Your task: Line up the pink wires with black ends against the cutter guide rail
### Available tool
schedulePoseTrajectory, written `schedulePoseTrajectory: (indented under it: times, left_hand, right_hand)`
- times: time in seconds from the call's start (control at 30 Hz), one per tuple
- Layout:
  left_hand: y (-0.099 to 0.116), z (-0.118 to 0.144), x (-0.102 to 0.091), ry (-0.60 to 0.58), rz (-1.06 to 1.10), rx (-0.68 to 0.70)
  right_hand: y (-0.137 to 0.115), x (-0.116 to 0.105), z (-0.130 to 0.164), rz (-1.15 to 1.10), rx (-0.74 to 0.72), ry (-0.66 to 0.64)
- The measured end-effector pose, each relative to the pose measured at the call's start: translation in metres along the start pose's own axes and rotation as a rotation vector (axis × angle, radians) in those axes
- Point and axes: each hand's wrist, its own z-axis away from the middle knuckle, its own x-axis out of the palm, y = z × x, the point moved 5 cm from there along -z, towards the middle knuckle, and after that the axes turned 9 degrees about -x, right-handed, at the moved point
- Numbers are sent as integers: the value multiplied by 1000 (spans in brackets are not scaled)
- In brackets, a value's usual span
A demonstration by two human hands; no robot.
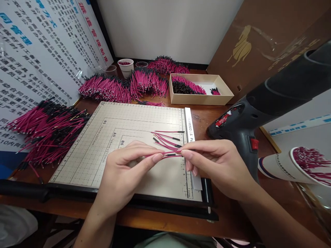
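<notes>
Two hands are pinched shut on one thin pink wire point(169, 154): the left hand point(124, 172) grips its left end, the right hand point(217, 163) its right, just above the cutting mat point(85, 155). The wire is judged light, limp and best held near its black-sleeved ends. Loose wires point(168, 137) lie just beyond; a heat gun point(248, 120) stands at the right

This is looking like a small assembly workshop. Big piles of pink wires point(113, 88) are lying on the wooden desk point(222, 213), a cutting board point(108, 137) is sitting in the middle, a heat gun point(258, 110) is standing beside it, and a work-rules poster point(38, 51) is hanging on the wall.
</notes>
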Motion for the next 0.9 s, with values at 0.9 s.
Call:
schedulePoseTrajectory:
  times: [0.9]
  left_hand:
    - [-17, 3, 9, 22, 314, -199]
  right_hand:
    - [-2, -4, -1, 113, -47, 68]
